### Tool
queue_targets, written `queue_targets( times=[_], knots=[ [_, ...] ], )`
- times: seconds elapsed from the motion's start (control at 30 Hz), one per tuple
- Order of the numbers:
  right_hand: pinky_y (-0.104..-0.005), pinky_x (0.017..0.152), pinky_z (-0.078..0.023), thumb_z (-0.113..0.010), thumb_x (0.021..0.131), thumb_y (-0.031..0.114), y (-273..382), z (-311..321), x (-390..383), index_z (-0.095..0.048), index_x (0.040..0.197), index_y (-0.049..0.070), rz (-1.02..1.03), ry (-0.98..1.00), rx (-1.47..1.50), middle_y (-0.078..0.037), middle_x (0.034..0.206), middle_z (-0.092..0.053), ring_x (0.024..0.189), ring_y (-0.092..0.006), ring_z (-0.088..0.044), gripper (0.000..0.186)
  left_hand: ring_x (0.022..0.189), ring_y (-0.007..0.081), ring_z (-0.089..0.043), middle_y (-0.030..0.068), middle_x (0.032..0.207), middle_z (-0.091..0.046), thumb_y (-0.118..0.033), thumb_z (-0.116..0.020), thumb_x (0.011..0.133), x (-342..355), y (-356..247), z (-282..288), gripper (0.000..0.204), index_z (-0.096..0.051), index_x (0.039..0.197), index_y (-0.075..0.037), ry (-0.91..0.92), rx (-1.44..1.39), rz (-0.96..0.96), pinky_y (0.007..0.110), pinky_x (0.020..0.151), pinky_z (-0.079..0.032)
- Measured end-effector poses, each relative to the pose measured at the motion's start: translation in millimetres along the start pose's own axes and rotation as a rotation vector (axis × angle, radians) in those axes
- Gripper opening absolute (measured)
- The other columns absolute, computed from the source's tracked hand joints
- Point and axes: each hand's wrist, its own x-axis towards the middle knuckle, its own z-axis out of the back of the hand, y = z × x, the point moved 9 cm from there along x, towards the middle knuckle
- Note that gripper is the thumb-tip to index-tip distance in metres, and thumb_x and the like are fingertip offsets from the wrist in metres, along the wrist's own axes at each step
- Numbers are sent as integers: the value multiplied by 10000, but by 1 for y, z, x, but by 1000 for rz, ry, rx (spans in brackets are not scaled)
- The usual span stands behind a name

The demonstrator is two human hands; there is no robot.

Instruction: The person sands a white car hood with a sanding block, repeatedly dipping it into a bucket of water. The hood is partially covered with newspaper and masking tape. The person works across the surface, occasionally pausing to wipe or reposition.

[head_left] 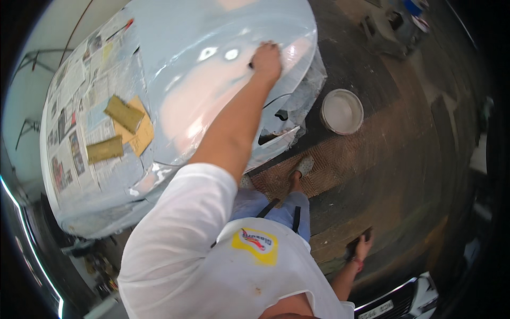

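Observation:
My left hand [266,61] presses on a wet, glossy grey car body panel [186,42], at the edge of a large pinkish patch [199,95]. Its fingers are bent, and a small dark edge shows beside them; the rest of what they hold is hidden. Low on my right side, away from the car, my right hand [363,248] is closed around a dark flat pad [352,248]. Several worn yellow-brown sanding sheets [124,112] lie to the left on newspaper [79,106] that covers part of the car.
A round white bucket [342,111] with pale liquid stands on the floor right of the car. Farther back is a grey stool [385,34] with things on it. Clear plastic film [313,80] hangs along the panel's edge. Another car's front [396,300] is at the lower right.

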Motion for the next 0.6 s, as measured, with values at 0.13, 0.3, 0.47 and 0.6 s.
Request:
queue_targets(
  times=[0.13, 0.3, 0.47, 0.6],
  knots=[
    [-420, 1224, -419, -723, 1002, 180, 144, 44, 97, -447, 1685, 57, 199, -134, 4, -184, 1634, -544, 1468, -333, -552, 747, 1493, 399, -548, 169, 1605, -601, -165, -682, 1015, -11, -10, 7, 455, -674, 1461, -78, -16, -22, -79, 495, 1255, -439],
    [-425, 1072, -512, -758, 979, 291, 207, 5, 120, -506, 1646, 91, -73, 93, 356, -125, 1429, -660, 1296, -294, -652, 740, 1479, 397, -556, 163, 1602, -585, -153, -696, 1033, -160, 55, 87, 500, -624, 1526, -103, -175, -67, 140, 474, 1230, -475],
    [-405, 951, -560, -738, 963, 322, 231, -96, 91, -543, 1572, 2, -230, 316, 556, -179, 1426, -679, 1169, -286, -701, 715, 1470, 364, -575, 142, 1594, -600, -145, -730, 1006, -310, 127, 164, 512, -647, 1511, -119, -242, 42, 387, 464, 1201, -513],
    [-434, 1155, -576, -738, 961, 258, 296, -182, 45, -484, 1551, -94, -225, 591, 911, -256, 1437, -668, 1303, -378, -682, 734, 1457, 342, -589, 147, 1566, -621, -174, -683, 1059, -379, 154, 198, 452, -653, 1505, -103, -267, 143, 519, 454, 1178, -528]
  ],
)
